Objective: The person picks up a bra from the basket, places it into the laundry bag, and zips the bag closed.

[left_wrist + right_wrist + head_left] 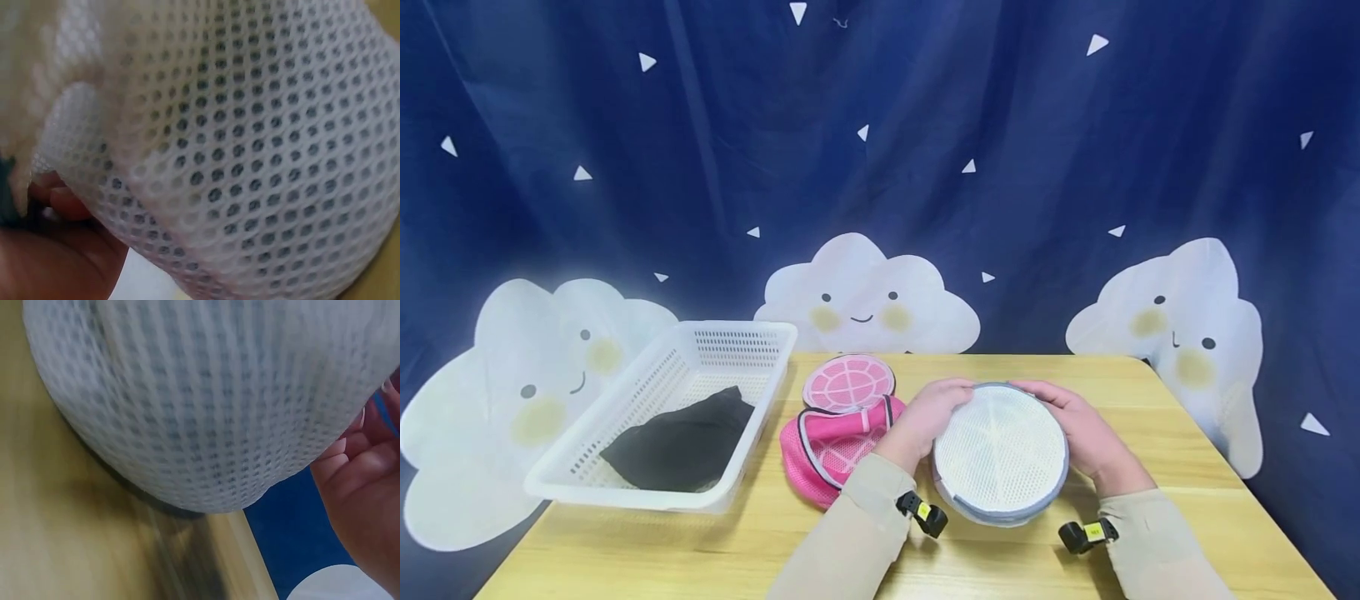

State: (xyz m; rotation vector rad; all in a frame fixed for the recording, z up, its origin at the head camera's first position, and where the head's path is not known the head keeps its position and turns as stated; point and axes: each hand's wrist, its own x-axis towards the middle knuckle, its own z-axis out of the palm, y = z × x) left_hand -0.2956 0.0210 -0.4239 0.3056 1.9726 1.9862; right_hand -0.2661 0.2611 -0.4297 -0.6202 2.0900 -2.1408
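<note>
A round white mesh laundry bag (1000,450) with a grey-blue rim stands on the table in front of me. My left hand (928,417) grips its far left edge, and in the left wrist view curled fingers show beside the white mesh (250,150). On the opposite side my right hand (1086,433) holds the far right edge. The right wrist view shows those fingers bent against the mesh wall (212,412). Just left of my left hand lies a pink mesh bag (801,454), its round pink lid (848,382) flipped back behind it.
A white plastic basket (625,500) stands at the left with a black cloth (688,442) in it. Behind the wooden table (1150,408) hangs a dark blue curtain (910,75) with clouds and triangles. The table's right edge runs beyond my right arm.
</note>
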